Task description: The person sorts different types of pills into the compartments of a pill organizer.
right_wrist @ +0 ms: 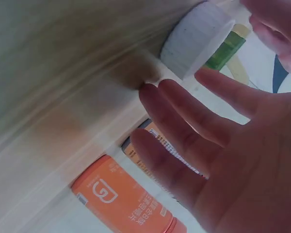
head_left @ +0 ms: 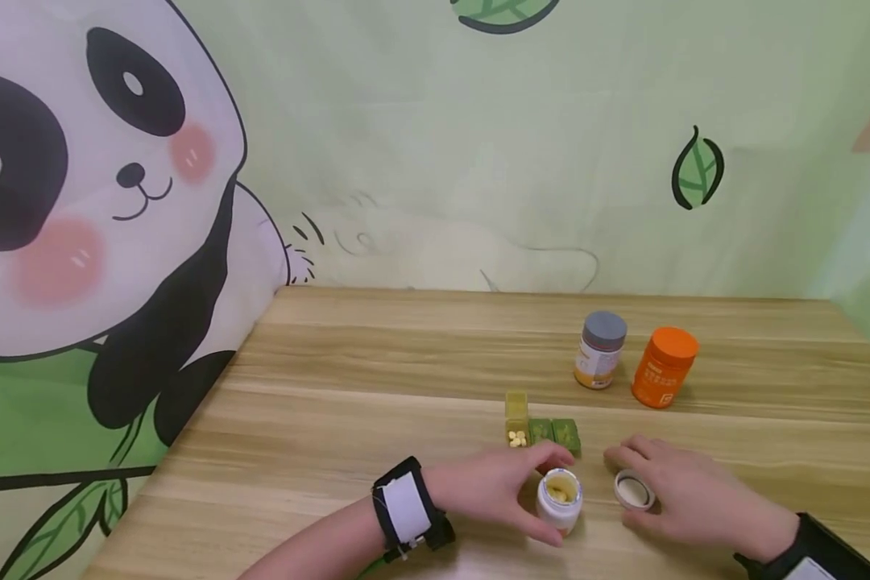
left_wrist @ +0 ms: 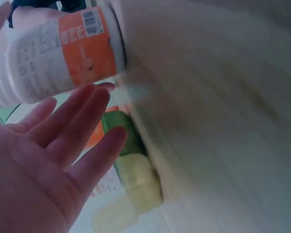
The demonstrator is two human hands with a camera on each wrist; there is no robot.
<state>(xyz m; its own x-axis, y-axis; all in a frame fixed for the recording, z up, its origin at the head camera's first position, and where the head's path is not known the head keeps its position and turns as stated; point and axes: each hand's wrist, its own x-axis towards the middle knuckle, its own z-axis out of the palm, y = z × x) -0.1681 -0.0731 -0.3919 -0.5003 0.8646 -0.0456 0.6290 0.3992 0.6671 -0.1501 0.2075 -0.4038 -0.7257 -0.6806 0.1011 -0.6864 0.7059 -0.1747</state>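
Note:
A white bottle with an orange-and-white label [left_wrist: 85,46] stands uncapped on the table, yellowish contents showing at its mouth in the head view. My left hand [head_left: 496,487] is beside this bottle [head_left: 560,511], thumb and index finger spread about it, the other fingers loosely extended. Whether a fingertip touches it I cannot tell. A white cap [head_left: 634,491] lies hollow side up on the wood. Over its right side rests my right hand [head_left: 685,491], fingers loosely extended; in the right wrist view they are beside the cap [right_wrist: 194,41] without curling round it.
Behind the left hand is a small green pill box [head_left: 554,433]; its yellow compartment [head_left: 516,419] has its lid up and holds several pale tablets. Farther back stand a grey-lidded bottle [head_left: 599,350] and an orange bottle [head_left: 664,367]. A panda-print cloth [head_left: 406,161] hangs behind the table.

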